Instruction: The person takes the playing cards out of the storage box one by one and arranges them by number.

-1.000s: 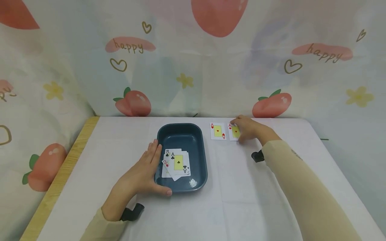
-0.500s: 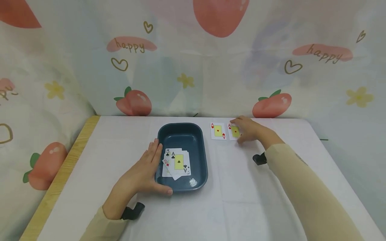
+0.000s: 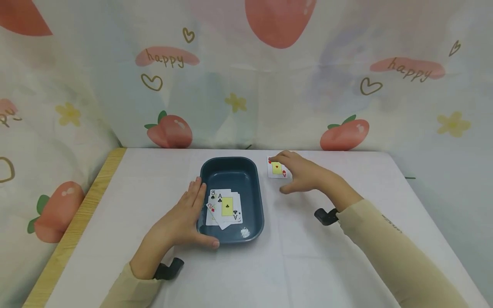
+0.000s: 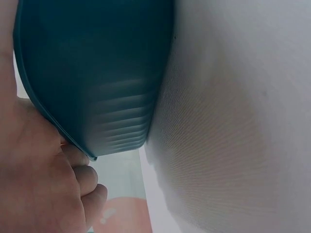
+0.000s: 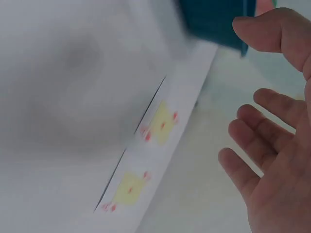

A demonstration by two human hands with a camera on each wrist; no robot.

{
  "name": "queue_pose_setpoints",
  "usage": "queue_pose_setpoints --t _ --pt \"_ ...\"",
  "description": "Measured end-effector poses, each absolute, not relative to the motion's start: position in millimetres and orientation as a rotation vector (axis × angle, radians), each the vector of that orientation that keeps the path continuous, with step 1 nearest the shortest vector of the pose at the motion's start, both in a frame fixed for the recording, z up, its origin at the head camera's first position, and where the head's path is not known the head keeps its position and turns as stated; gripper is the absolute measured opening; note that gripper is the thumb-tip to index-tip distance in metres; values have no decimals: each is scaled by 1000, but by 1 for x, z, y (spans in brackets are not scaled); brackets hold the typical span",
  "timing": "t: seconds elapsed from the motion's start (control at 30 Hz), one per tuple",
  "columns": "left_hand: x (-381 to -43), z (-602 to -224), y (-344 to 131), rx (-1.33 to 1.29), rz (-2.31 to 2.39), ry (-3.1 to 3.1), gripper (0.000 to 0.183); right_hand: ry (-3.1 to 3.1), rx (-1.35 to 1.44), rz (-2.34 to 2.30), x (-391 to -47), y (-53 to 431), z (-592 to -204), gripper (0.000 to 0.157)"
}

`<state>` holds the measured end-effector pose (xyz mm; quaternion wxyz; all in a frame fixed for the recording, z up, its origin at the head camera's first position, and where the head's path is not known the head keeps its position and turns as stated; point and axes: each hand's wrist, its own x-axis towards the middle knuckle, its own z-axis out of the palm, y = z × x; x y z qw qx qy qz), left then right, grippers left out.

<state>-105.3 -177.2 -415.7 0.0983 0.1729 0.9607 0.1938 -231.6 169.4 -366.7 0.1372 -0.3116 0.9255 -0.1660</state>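
My left hand (image 3: 185, 220) rests against the left side of a dark blue tray (image 3: 256, 209), fingers straight along the rim and thumb at the near corner. Inside lie several playing cards (image 3: 227, 207), an ace of clubs on top. Over the table to the right of the tray, my right hand (image 3: 306, 171) is spread and holds nothing. Its fingertips overlap the ace of hearts (image 3: 276, 169) in the head view. The ace of diamonds (image 5: 129, 189) is hidden behind that hand there, but in the right wrist view it lies flat beside the ace of hearts (image 5: 163, 125).
A white cloth (image 3: 239, 278) covers the table, with a strip of bare wood (image 3: 73, 239) at the left edge. Behind the table hangs a patterned curtain (image 3: 285, 94). A black wrist camera mount (image 3: 325, 217) sits under the right sleeve.
My right hand has come off the ace of diamonds and moved left, over to the ace of hearts. My left hand and the tray have stayed put.
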Motion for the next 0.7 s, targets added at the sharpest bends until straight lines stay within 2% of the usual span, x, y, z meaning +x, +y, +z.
queue_pose_setpoints --t 0.37,0.7 --pt "-106 -416 -177 513 559 2839 151 2638 -1139 -431 -194 113 -359 85" --pt "-105 -416 -178 530 552 2842 152 2616 -1248 -270 -184 78 -375 90"
